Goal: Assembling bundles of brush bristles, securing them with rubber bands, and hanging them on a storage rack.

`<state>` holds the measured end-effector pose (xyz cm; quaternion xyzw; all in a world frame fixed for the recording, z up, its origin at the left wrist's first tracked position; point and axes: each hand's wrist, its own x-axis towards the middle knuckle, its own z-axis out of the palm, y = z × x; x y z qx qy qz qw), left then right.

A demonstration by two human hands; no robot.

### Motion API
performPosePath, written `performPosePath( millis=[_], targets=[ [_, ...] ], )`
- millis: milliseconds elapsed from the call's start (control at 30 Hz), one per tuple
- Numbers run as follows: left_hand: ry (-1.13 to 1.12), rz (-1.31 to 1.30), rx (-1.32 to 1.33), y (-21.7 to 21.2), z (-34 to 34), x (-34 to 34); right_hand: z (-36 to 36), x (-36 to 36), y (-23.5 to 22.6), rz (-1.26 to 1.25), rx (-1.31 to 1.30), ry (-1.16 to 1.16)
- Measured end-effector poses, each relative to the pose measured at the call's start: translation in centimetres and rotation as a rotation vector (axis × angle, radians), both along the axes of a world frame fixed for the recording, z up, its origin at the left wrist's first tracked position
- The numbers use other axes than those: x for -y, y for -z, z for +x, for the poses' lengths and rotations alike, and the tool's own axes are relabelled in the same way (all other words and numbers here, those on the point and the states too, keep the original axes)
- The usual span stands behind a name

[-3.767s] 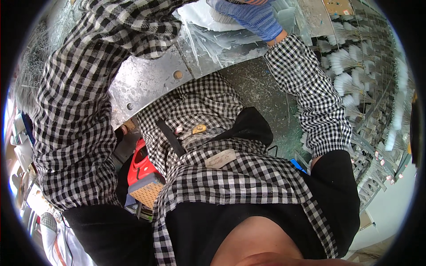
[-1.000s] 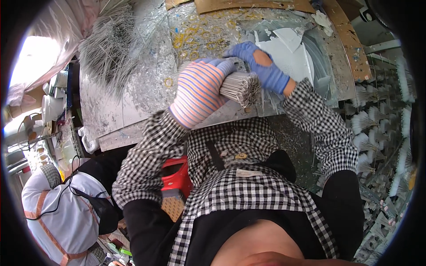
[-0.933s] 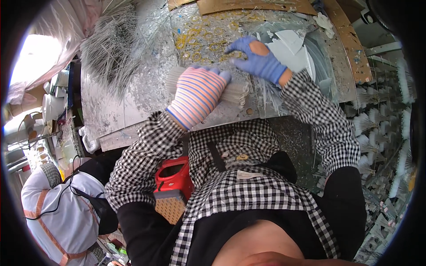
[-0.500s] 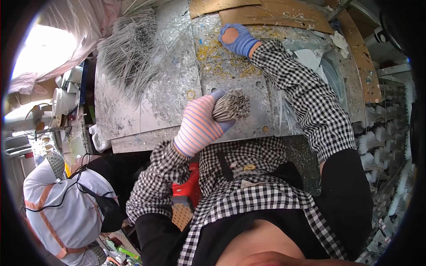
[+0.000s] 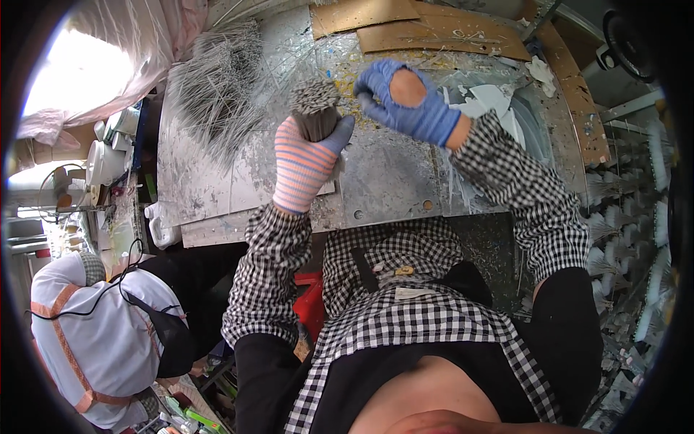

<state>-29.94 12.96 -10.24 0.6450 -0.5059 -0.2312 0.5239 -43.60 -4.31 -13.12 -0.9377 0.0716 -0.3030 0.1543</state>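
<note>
A bundle of thin grey bristles [image 5: 314,108] is gripped upright by the striped-gloved left hand [image 5: 307,163]; the blue-gloved right hand [image 5: 405,101], loosely curled and empty, is held just to its right

Head-worn fisheye, steeply down, close

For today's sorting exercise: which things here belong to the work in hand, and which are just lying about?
In hand:
left hand in striped glove
upright bundle of thin grey bristles
right hand in blue glove

Lying about:
loose heap of grey bristles
brown cardboard sheets
scratched metal worktable
</note>
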Motion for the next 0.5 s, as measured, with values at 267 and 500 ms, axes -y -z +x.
performPosePath(
  millis=[267, 500],
  targets=[
    [0.080, 0.082, 0.102, -0.6, -1.6, 0.3, -5.4, -4.0, -1.2, 0.802, -0.152, 0.002],
    [0.006, 0.134, -0.200, 1.8, 0.9, 0.3, -7.2, -6.6, -2.0, 1.373, 0.351, -0.782]
  ],
)
